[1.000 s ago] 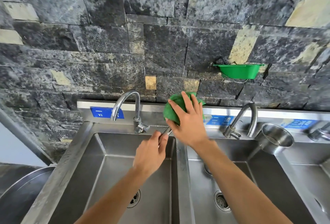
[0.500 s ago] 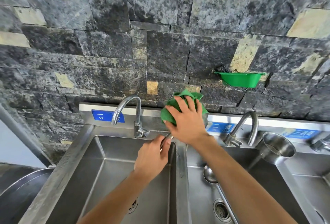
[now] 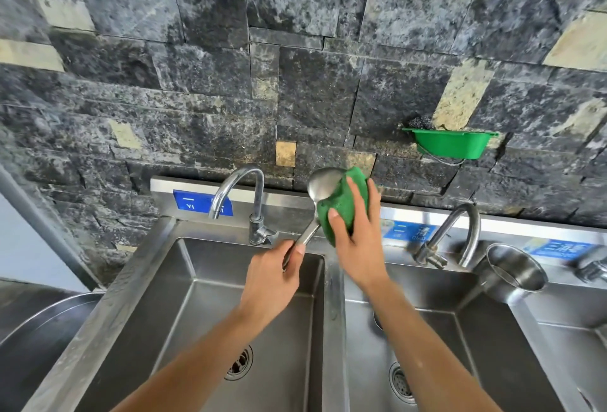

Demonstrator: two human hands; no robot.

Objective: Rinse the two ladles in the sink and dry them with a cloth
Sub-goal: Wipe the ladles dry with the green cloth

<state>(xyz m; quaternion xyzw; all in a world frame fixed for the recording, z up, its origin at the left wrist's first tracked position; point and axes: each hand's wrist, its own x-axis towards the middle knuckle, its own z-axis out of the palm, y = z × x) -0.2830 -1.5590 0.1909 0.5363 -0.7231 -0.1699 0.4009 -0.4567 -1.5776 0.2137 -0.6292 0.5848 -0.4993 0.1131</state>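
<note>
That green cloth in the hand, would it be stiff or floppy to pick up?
Probably floppy: the green cloth bends around the ladle bowl under the right hand. Likely light, since fingers alone hold it up.

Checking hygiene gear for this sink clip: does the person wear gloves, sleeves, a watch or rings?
No. The left hand and the right hand are bare, without gloves. The left forearm and the right forearm are uncovered down to the picture's bottom edge; no sleeve shows. No watch, bracelet or ring is visible.

One ladle (image 3: pixel 323 186), one cloth (image 3: pixel 345 206), two hands (image 3: pixel 272 275) (image 3: pixel 359 247)
</note>
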